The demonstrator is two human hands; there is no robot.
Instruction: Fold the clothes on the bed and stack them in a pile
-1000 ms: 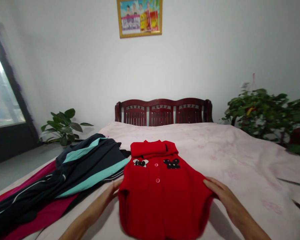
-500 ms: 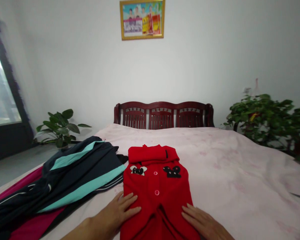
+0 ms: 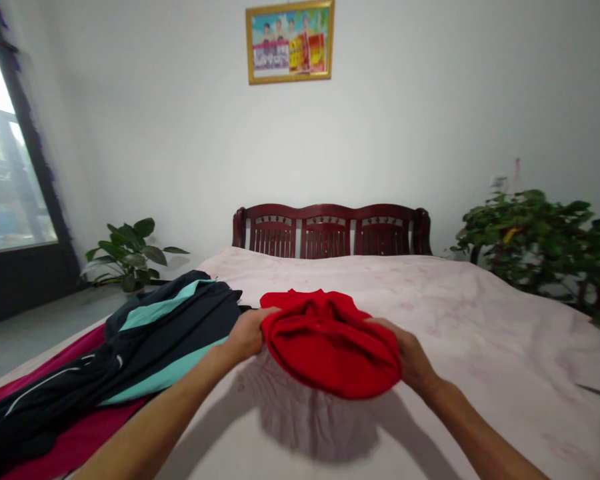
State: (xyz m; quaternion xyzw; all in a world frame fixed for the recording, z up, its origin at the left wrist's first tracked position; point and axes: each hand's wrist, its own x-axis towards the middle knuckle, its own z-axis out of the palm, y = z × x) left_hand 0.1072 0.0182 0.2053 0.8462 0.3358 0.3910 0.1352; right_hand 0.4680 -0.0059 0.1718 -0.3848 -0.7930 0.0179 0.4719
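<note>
Fingers of the left hand (image 3: 250,331) and right hand (image 3: 411,350) clamp opposite edges of a red garment (image 3: 335,367), lower centre, its visible long axis crosswise between them, neither nearer.

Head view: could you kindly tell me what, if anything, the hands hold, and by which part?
The red top: left hand and right hand grip opposite sides of its raised part.

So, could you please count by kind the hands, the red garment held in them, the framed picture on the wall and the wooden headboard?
Hands, left hand and right hand: 2
Held red garment: 1
Framed picture: 1
Wooden headboard: 1
Total: 5
</note>
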